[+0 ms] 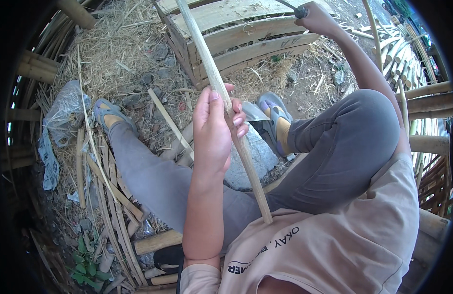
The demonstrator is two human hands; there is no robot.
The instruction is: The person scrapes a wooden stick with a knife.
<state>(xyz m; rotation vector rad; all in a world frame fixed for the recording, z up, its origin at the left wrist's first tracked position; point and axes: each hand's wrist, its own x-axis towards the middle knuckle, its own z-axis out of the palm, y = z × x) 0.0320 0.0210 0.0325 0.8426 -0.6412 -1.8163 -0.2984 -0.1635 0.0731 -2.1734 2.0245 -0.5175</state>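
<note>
My left hand (217,122) is closed around a long, pale bamboo strip (248,169). The strip slants from the top of the view down to my shirt, where its lower end meets the cloth at my belly. At the upper right, my right arm reaches far out over a wooden slatted crate (251,32). My right hand (318,18) grips the dark handle (300,12) of a tool. A thin dark part runs from that handle out of the picture, so the tool's kind is hidden. Below my left hand lies a grey stone block (258,159).
Straw and shavings (121,54) cover the ground. A clear plastic bag (67,112) lies at the left, near long bamboo slats (116,220). Another bamboo piece (170,122) rests between my feet. Cut bamboo poles (403,61) are stacked at the far right.
</note>
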